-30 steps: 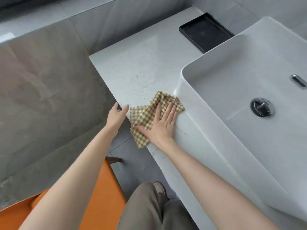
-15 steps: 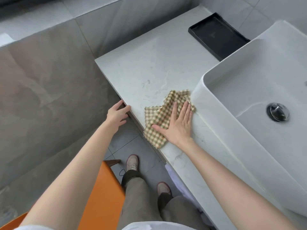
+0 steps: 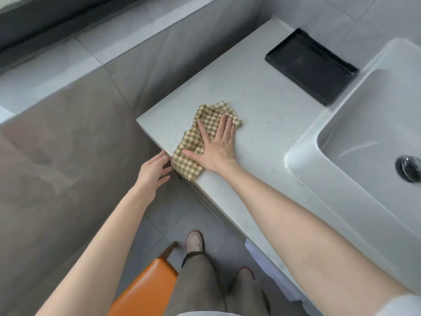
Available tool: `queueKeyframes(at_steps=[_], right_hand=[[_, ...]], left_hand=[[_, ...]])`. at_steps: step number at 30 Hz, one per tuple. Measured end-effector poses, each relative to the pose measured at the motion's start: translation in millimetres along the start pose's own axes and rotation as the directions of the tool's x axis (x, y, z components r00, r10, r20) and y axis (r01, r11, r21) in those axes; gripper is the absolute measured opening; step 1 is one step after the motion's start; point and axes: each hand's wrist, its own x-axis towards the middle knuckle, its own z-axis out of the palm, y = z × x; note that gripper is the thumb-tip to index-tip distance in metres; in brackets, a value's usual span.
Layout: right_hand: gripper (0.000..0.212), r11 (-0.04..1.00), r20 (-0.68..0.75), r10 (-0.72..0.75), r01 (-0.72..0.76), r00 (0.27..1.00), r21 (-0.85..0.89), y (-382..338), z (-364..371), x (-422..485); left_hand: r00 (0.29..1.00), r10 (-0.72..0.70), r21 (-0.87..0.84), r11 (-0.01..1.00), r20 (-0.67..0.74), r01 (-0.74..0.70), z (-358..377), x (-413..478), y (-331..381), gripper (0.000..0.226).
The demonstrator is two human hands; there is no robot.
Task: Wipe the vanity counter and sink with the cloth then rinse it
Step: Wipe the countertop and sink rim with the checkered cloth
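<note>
right hand (image 3: 216,148) fingers flat on cloth (image 3: 189,142) | left hand (image 3: 151,172) fingers loose | sink (image 3: 303,144) cropped right

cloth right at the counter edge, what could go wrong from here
1. The cloth reaches the front edge of the counter, and the right hand only presses it with flat fingers, so a stroke toward that edge might slide it off onto the floor.
2. The black tray lies farther along the counter; a long stroke that way could knock it.
</note>
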Motion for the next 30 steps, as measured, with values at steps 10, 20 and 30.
queueKeyframes(at_steps=[10,20,30], right_hand=[[0.094,0.999,0.098,-0.050,0.051,0.994,-0.009,96.5,27.7,-113.7],[0.105,0.986,0.113,0.167,-0.169,0.979,0.008,116.6,36.4,-165.4],[0.082,0.993,-0.076,0.114,-0.113,0.991,0.016,102.8,48.4,-141.0]], left_hand=[[0.999,-0.005,0.069,0.998,-0.033,0.007,19.2,-10.5,10.8,0.044],[0.994,0.060,0.079,0.996,-0.094,-0.052,51.1,-43.3,-9.3,0.051],[0.995,-0.011,0.235,0.972,0.100,-0.013,81.3,-83.9,-67.2,0.056]])
